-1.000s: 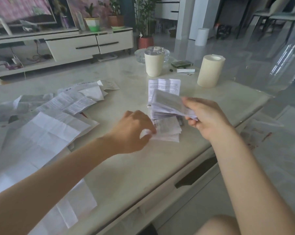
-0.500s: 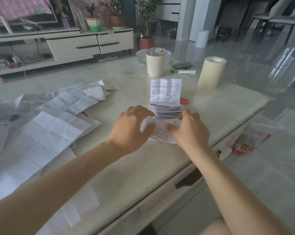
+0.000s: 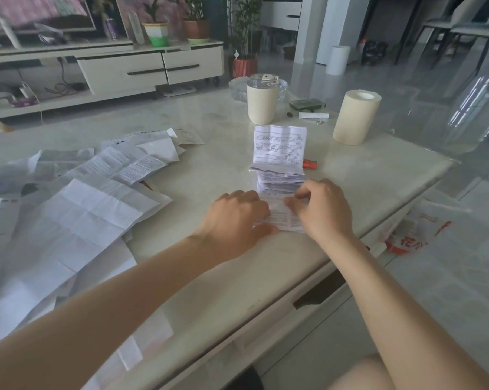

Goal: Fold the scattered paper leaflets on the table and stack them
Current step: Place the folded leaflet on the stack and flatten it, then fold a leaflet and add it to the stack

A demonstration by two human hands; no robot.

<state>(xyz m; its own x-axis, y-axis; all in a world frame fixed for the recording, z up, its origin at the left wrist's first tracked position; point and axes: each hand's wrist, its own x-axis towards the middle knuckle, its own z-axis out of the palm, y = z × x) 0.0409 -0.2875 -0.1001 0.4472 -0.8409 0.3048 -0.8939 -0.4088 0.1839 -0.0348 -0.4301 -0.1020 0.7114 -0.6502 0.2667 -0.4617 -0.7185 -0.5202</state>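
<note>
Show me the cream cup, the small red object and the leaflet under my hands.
cream cup (image 3: 261, 105): head view, side wall.
small red object (image 3: 310, 164): head view, its centre.
leaflet (image 3: 284, 219): head view, exposed printed face.

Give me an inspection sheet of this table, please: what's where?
Surface: pale table, glossy top.
Job's things: one leaflet under both hands; folded stack just beyond it; unfolded leaflets scattered at left.
Clutter: lidded cup, paper roll, small tube, red item beside the stack.
Hands: left hand and right hand both grip the leaflet.
Cables: loose cables under the TV cabinet, off the table.
Surroundings: potted plants, chairs, plastic bag on the floor.
</note>
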